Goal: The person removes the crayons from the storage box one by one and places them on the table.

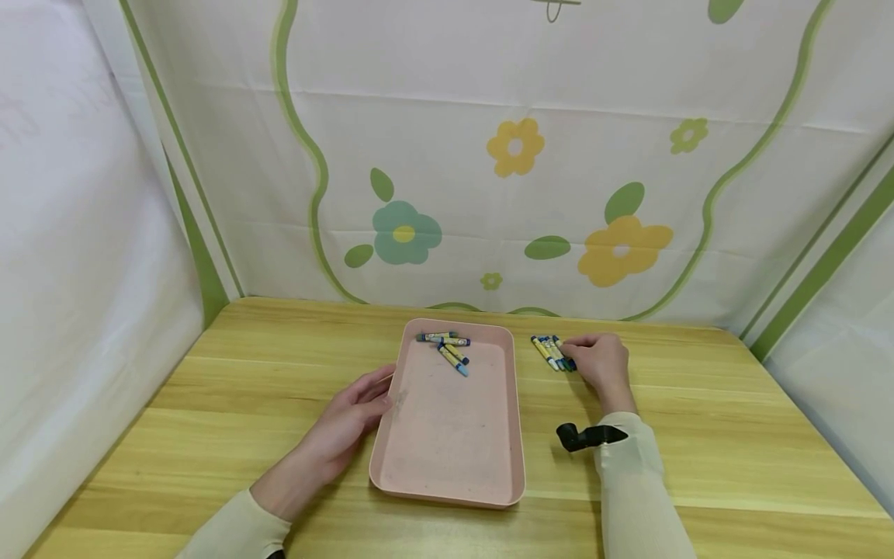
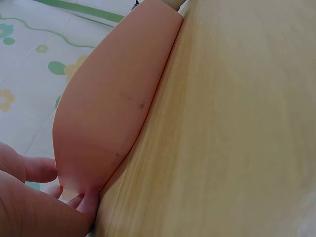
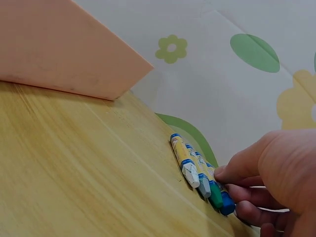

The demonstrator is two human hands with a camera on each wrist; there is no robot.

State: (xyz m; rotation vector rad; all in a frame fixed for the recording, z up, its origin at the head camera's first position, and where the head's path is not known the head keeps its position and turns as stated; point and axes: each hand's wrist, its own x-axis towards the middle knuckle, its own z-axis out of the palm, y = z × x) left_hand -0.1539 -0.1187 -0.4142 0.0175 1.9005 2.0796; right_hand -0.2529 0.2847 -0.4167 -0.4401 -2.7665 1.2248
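A shallow pink tray [image 1: 454, 442] lies on the table, with several yellow-wrapped crayons [image 1: 452, 359] loosely piled at its far end. My left hand [image 1: 349, 419] holds the tray's left edge, thumb at the rim and fingers against the outer side and lower corner [image 2: 81, 197]. Right of the tray, a white crayon [image 3: 183, 160], a grey crayon [image 3: 204, 187], a green crayon [image 3: 216, 195] and a blue crayon [image 3: 227, 203] lie side by side on the table. My right hand [image 1: 601, 365] pinches the blue crayon at the row's right end, its thumb also near the green one.
The wooden table [image 1: 279, 373] meets a white curtain [image 1: 433, 155] printed with flowers and green lines at its back edge. More white cloth hangs at left and right. A black wrist-camera mount [image 1: 587, 436] sticks out from the right sleeve toward the tray.
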